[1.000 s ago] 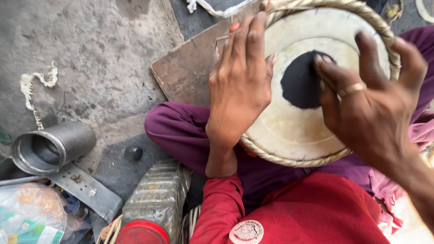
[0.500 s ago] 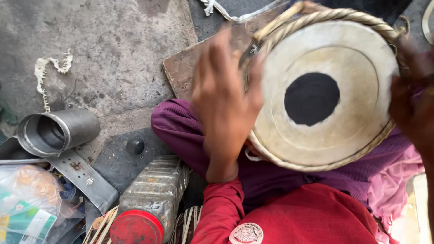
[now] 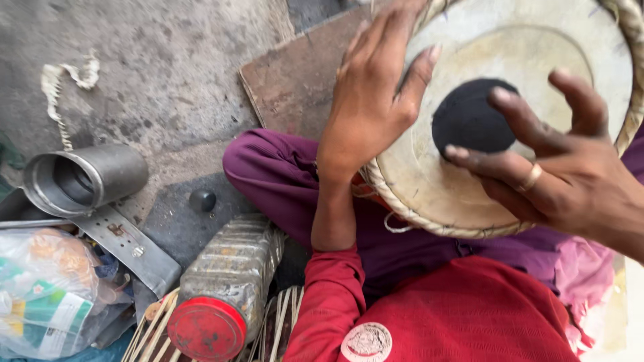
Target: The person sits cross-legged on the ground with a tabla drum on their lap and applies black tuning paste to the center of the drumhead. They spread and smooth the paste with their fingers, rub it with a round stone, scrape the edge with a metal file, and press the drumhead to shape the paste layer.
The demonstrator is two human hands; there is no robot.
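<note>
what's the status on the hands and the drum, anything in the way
Left hand flat on the drum rim, gripping nothing. Right hand open, fingers spread over the black centre patch. Nothing between hands and drumhead.

We wear a red shirt (image 3: 463,308) with a long left sleeve (image 3: 325,302) that ends at the forearm, and a round pale badge (image 3: 366,342) low on the front. Our trousers (image 3: 282,177) are purple. Both hands are bare; the right hand (image 3: 563,177) carries a gold-coloured ring (image 3: 532,177).
</note>
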